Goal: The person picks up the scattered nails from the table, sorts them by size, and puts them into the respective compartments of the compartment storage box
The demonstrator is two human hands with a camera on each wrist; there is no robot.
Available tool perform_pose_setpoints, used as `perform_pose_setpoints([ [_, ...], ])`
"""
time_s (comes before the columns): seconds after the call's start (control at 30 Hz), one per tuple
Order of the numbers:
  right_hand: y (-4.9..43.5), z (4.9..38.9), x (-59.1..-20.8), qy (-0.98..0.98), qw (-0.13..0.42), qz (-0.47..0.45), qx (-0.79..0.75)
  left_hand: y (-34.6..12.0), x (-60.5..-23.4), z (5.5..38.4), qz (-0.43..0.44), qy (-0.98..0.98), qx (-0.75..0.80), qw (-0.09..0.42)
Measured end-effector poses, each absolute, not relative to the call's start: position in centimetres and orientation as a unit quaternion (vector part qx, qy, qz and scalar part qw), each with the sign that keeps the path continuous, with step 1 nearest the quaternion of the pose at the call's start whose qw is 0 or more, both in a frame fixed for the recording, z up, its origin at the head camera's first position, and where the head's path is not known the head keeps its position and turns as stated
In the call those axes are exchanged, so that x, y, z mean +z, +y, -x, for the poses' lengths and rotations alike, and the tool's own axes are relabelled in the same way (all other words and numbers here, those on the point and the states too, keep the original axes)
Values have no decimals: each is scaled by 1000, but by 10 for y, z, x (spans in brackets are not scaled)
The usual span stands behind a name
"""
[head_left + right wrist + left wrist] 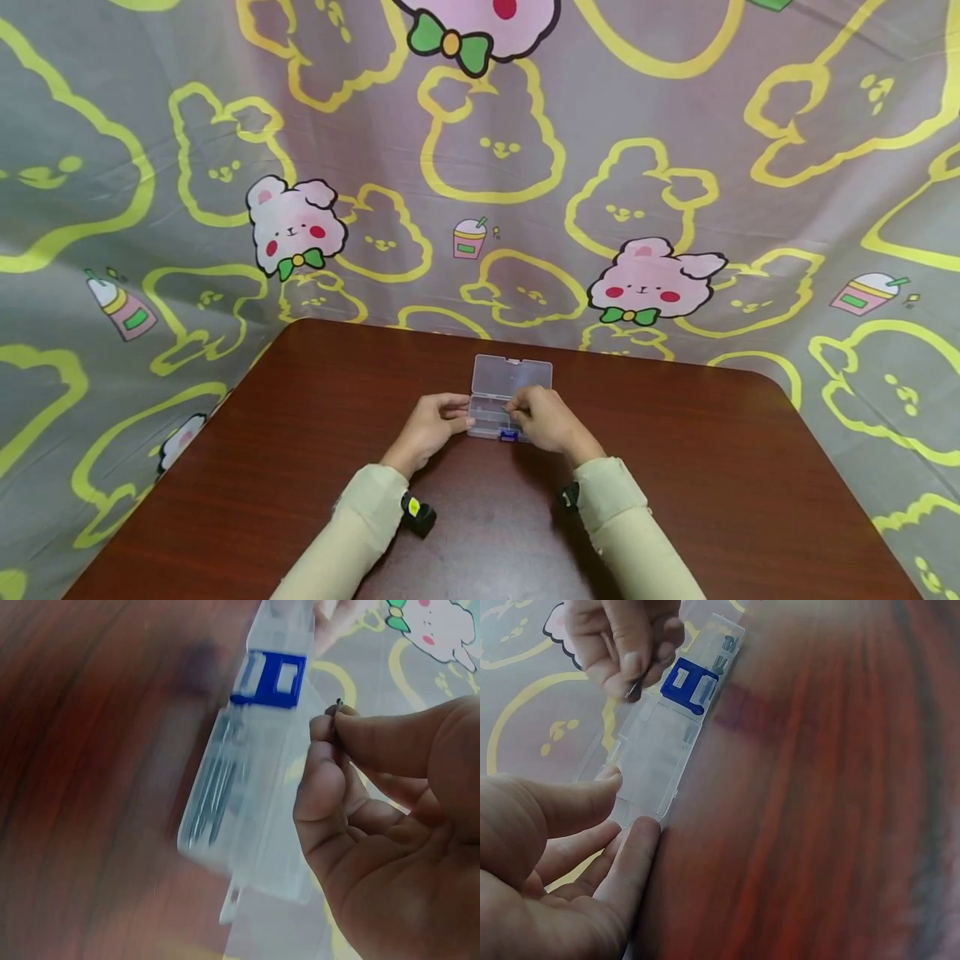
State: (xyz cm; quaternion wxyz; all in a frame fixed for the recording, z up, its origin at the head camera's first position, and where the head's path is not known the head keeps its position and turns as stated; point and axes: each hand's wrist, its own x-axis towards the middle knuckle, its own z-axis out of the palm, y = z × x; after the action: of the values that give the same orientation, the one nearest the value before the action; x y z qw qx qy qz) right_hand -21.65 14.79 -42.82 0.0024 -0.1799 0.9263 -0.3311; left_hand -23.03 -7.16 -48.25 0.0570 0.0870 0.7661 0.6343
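Observation:
A clear plastic compartment box [487,414] lies on the table, its hinged lid [495,375] raised at the back. At its left end my left hand [431,429] holds it, thumb against the near corner and fingers around the end. My right hand [551,417] is above the right half, pinching a small, thin, dark metal piece [338,706] between thumb and forefinger; its exact kind is too small to tell. A blue label or clip [274,679] marks the front wall. Several slim metal rods [214,795] show through the right-hand end.
The dark reddish-brown table [315,375] spreads around the box. Behind it hangs a grey curtain [517,225] with cartoon bears and drink cups, reaching down past the table's far edge. Black straps with cameras [418,514] sit on the wrists.

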Motion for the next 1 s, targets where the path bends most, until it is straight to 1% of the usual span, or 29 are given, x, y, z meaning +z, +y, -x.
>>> perform_pose_setpoints([
  [0.13,136,220,-430,928,-9,195,-319,-72,-484,231,-92,763,637,54],
  [0.37,127,222,-434,932,8,208,-298,-72,-485,231,-93,762,638,58],
  [1.0,127,223,-432,938,21,182,-293,-71,-485,233,-95,758,643,56],
])
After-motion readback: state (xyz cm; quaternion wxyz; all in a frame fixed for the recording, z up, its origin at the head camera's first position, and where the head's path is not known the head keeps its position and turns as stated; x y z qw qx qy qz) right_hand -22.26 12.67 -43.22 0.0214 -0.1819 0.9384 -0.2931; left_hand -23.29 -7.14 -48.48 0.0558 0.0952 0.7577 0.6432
